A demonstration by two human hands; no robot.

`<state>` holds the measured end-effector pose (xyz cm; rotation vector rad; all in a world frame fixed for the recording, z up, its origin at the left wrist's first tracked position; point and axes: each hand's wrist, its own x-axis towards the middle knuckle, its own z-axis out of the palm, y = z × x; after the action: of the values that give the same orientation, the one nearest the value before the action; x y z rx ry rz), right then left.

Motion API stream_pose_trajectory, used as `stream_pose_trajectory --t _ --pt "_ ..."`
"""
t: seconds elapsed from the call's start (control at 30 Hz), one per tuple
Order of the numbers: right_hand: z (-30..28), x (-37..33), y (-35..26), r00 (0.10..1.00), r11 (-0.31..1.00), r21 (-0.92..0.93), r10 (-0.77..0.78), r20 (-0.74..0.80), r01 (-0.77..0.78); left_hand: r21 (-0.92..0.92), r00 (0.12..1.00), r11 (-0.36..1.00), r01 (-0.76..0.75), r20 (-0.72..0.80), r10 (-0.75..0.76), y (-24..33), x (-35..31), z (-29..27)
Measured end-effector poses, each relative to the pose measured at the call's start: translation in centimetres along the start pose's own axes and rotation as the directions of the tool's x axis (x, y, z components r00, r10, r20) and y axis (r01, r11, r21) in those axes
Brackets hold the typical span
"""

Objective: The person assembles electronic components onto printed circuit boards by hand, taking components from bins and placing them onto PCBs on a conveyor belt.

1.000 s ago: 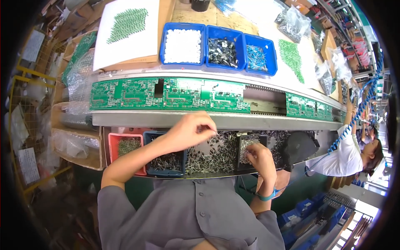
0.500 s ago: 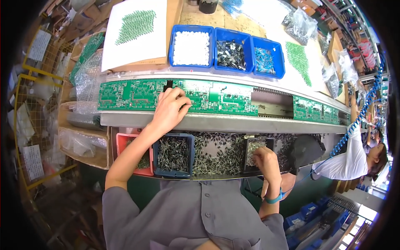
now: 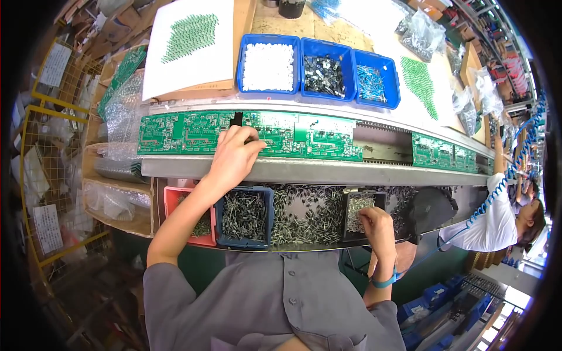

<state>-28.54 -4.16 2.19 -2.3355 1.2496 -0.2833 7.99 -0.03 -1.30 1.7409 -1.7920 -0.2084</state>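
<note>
My left hand (image 3: 234,157) is over a green circuit board (image 3: 202,136) on the metal rail. Its thumb and forefinger are pinched close to the board's surface; whatever they grip is too small to make out. A second green board (image 3: 331,140) joins on to the right. Lower right, my right hand (image 3: 377,229) has its fingers drawn together at the edge of a small black tray (image 3: 345,234) of tiny metallic parts (image 3: 358,207). Any part between those fingertips is hidden. A blue band (image 3: 383,281) circles my right wrist.
Blue bins of white parts (image 3: 268,67), black parts (image 3: 324,76) and blue-leaded parts (image 3: 370,83) stand behind the rail (image 3: 246,165). In front are a red bin (image 3: 170,202), a dark blue bin (image 3: 271,219) and loose leaded components (image 3: 310,219). Another person (image 3: 486,216) works at right.
My left hand has shifted slightly left and nearer, its fingers drawn closer together. My right hand has moved a little right at the small tray. The boards stay in place.
</note>
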Motion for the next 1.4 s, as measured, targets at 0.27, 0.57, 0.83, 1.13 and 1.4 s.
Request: stream_pose_trajectory --t 0.27,0.57,0.83,1.13,1.4 --pt "0.3 -0.4 0.1 0.999 0.998 -0.041 0.041 -0.013 -0.041 0.186 0.998 0.981 -0.056 0.02 0.053 1.6 -1.2 -1.4" --pt "0.4 -0.5 0.5 0.998 0.999 -0.028 0.043 0.038 -0.042 -0.071 0.939 0.942 0.327 0.139 -0.316 2.6 -7.0 -8.9" --pt "0.8 0.0 -0.2 0.999 0.997 -0.083 0.002 -0.039 -0.005 0.164 0.767 0.813 0.558 0.27 -0.581 2.7 -13.2 -8.8" --pt "0.3 0.2 0.0 0.999 1.0 -0.006 -0.015 -0.039 0.015 0.214 0.827 0.838 0.503 0.162 -0.538 2.3 -14.4 -7.5" --pt "0.9 0.4 0.3 0.997 0.998 -0.031 -0.058 -0.046 0.056 0.005 0.835 0.836 0.548 0.043 -0.548 2.3 -14.1 -7.6"
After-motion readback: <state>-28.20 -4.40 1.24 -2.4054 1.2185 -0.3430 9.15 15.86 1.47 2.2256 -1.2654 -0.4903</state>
